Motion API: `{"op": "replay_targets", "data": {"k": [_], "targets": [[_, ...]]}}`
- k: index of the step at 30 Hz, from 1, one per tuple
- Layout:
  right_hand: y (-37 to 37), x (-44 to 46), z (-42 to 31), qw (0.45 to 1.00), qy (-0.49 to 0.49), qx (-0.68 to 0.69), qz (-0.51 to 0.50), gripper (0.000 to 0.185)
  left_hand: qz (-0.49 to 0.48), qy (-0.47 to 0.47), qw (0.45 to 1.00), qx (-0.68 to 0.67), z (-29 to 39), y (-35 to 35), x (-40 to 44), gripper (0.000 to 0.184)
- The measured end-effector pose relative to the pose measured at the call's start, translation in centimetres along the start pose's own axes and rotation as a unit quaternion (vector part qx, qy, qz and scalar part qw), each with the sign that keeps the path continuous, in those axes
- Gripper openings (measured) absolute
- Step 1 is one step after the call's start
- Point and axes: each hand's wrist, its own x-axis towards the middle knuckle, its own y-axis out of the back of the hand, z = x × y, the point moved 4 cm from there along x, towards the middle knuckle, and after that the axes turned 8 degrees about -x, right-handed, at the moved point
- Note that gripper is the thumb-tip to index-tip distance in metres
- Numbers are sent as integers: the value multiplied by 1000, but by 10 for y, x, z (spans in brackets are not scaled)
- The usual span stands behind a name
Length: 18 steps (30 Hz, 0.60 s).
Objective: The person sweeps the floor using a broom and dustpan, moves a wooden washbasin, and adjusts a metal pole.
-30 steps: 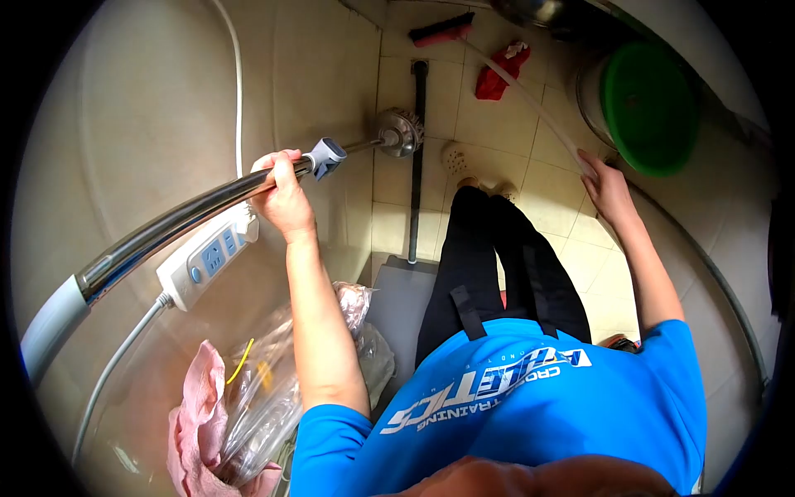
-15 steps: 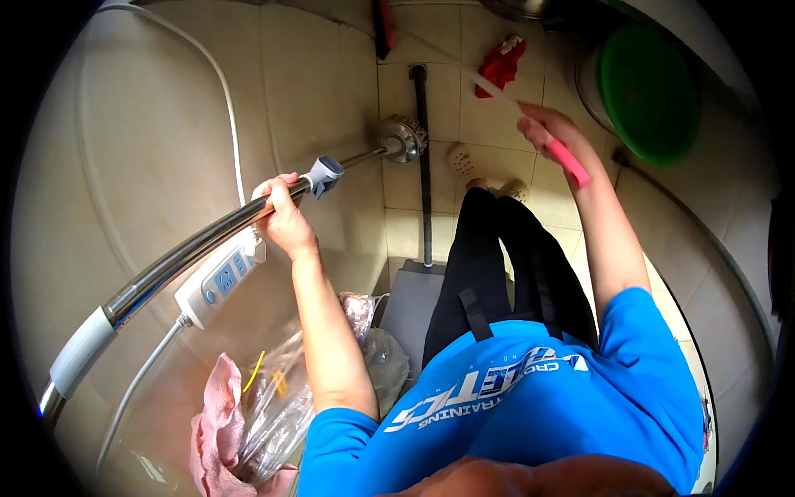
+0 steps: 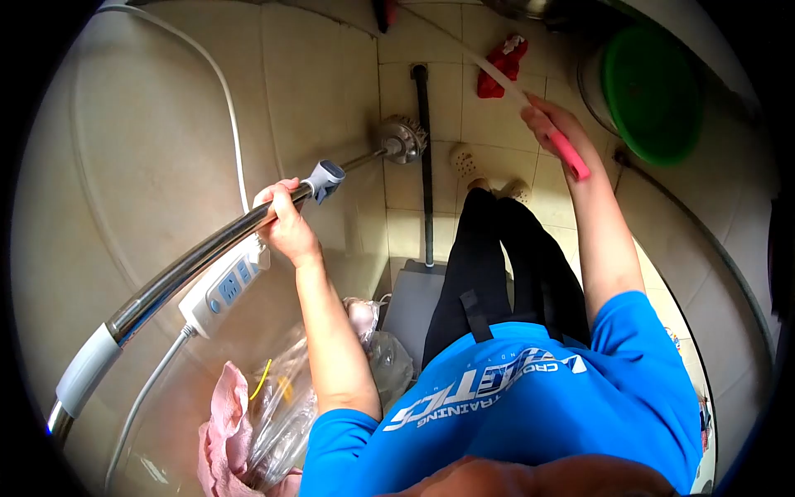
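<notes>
My left hand [image 3: 290,224] is wrapped round the shiny metal pole of a mop [image 3: 190,265], just below its grey clamp [image 3: 324,181]. The thin end of the pole runs to a round metal mop head [image 3: 402,139] near the wall; its fibres are hardly visible. My right hand [image 3: 553,123] grips a slim pale stick [image 3: 489,70] with a pink handle [image 3: 570,157], which lies along my forearm. The stick stretches away to the upper left, towards a red and black piece [image 3: 384,15] at the top edge; whether they join is unclear.
A white power strip [image 3: 222,290] with cords hangs behind the pole. Below are a pink towel [image 3: 225,427] and clear plastic bags [image 3: 286,414]. A black pipe [image 3: 424,166] crosses the tiled floor. A red bag [image 3: 501,66] and green basin [image 3: 650,95] lie beyond my feet.
The red and black piece at the top has moved up, mostly out of view. My right hand has shifted slightly with the stick. The left hand keeps its grip.
</notes>
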Motion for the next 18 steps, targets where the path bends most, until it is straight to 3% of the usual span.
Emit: {"op": "replay_targets", "data": {"k": [1, 3, 5, 9, 11, 12, 14, 16, 17, 18], "targets": [[14, -11, 2, 990, 61, -119, 45, 19, 1, -1, 1000, -4, 0, -1, 1, 7], [29, -38, 21, 998, -34, 44, -32, 21, 1, -11, 1000, 1, 1, 0, -1, 7], [17, -81, 25, 990, -78, 110, 46, 20, -15, -37, 998, 38, -2, 5, 2, 8], [-10, -125, 38, 939, -159, 299, -59, 31, -15, -43, 998, 50, -2, 5, 1, 8], [-23, -117, 33, 968, -140, 199, -63, 30, -16, -45, 998, 43, 0, 2, 0, 8], [-21, -93, 35, 993, -92, 51, -49, 30, -10, -35, 999, 29, 1, 2, -1, 7], [-20, -53, 28, 997, 19, -79, -1, 31, -10, -29, 999, 10, -1, 3, -1, 6], [-10, -26, 16, 995, 77, -54, 30, 31, -6, -16, 1000, 9, 3, 0, -4, 6], [2, -8, 18, 988, -40, 146, -22, 27, 0, -1, 1000, 6, 4, -2, -4, 6], [9, -4, 23, 927, -153, 336, -72, 23, -3, -2, 1000, 8, 4, -2, -4, 6]]}}
